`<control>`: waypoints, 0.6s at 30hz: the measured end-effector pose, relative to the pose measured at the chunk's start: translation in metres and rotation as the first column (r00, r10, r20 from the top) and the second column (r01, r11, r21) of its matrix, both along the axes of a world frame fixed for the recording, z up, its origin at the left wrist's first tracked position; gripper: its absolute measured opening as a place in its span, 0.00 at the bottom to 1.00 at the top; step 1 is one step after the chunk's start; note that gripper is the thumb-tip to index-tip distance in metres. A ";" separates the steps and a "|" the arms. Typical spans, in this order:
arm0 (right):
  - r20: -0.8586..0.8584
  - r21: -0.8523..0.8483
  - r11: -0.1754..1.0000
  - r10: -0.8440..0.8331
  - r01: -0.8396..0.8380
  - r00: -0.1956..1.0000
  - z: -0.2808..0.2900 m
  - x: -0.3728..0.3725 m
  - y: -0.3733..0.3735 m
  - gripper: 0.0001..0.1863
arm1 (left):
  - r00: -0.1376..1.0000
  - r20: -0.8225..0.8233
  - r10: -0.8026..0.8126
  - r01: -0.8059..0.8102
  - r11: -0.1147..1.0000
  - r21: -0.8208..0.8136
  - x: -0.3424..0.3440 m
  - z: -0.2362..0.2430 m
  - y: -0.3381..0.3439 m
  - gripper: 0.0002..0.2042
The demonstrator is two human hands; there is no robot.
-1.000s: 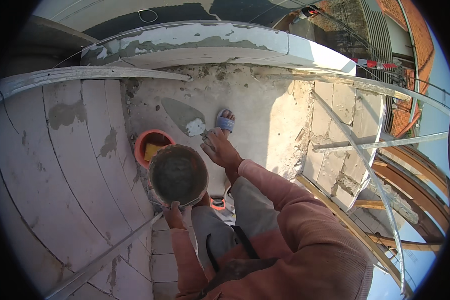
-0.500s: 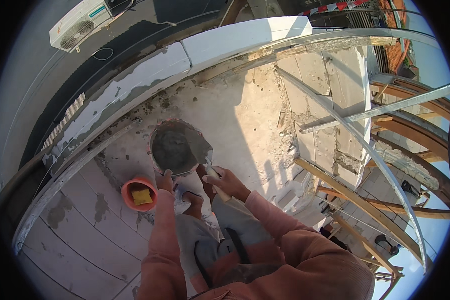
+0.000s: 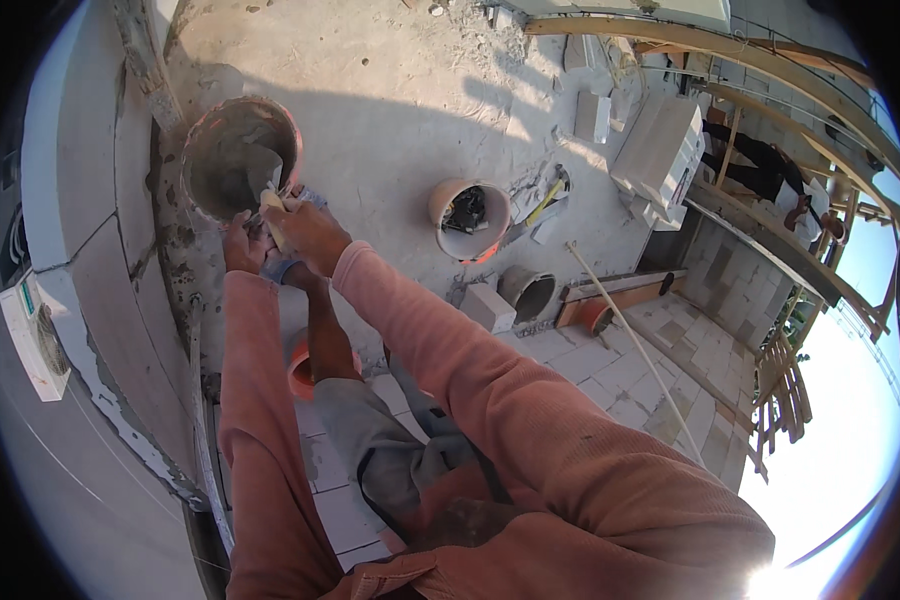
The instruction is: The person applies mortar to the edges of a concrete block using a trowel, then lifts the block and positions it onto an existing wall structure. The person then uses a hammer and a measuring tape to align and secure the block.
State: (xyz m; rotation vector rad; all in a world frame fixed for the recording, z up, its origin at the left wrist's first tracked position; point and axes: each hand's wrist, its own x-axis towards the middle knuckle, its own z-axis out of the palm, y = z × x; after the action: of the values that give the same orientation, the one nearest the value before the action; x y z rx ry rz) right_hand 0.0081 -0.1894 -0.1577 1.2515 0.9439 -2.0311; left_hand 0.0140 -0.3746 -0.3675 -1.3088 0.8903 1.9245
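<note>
A round bucket of wet grey mortar (image 3: pixel 210 165) stands on the dusty floor at the upper left. My left hand (image 3: pixel 246 243) is closed on its near rim. In my right hand (image 3: pixel 308 236), just right of it, is a trowel, gripped by its pale handle (image 3: pixel 273 218). The trowel's mortar-smeared blade (image 3: pixel 254 178) points down into the bucket; how deep its tip goes I cannot tell. Below my hands, partly hidden behind my leg, sits a small orange bucket (image 3: pixel 300 372).
A low wall of white blocks (image 3: pixel 100 300) runs along the left. To the right stand a bucket with dark contents (image 3: pixel 450 212), a greyish bucket (image 3: pixel 528 290) and loose white blocks (image 3: pixel 592 117). A long thin pole (image 3: pixel 635 345) slants across. Another person (image 3: pixel 770 170) is at the far right.
My view has swung right, so the mortar bucket appears farther left and more buckets show. The trowel blade has shifted from the bucket's right side toward its middle. Both hands keep their grips.
</note>
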 end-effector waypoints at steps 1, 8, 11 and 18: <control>0.025 0.000 0.999 -0.047 0.047 0.999 0.006 0.004 -0.006 0.16 | 0.999 0.017 -0.034 0.035 0.999 -0.033 -0.012 -0.009 -0.012 0.11; 0.118 0.370 0.922 0.074 -0.113 0.990 0.024 0.181 0.060 0.29 | 0.960 0.279 -0.009 0.009 1.000 0.003 0.038 0.058 0.054 0.21; 0.158 0.382 0.922 -0.127 0.058 0.979 0.054 0.253 0.076 0.29 | 0.958 0.235 -0.163 0.165 0.986 0.014 0.057 0.112 0.039 0.26; 0.189 0.567 0.824 -0.112 -0.015 0.976 0.116 0.349 0.115 0.30 | 0.511 0.335 -0.792 0.857 0.439 -0.270 0.091 0.155 -0.053 0.21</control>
State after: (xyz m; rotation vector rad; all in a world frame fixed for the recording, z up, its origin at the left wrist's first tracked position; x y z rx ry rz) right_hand 0.3575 -0.0740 -0.0419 1.7770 1.4852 -1.6458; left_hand 0.1049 -0.4274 -0.2122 -0.8967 1.5481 0.8349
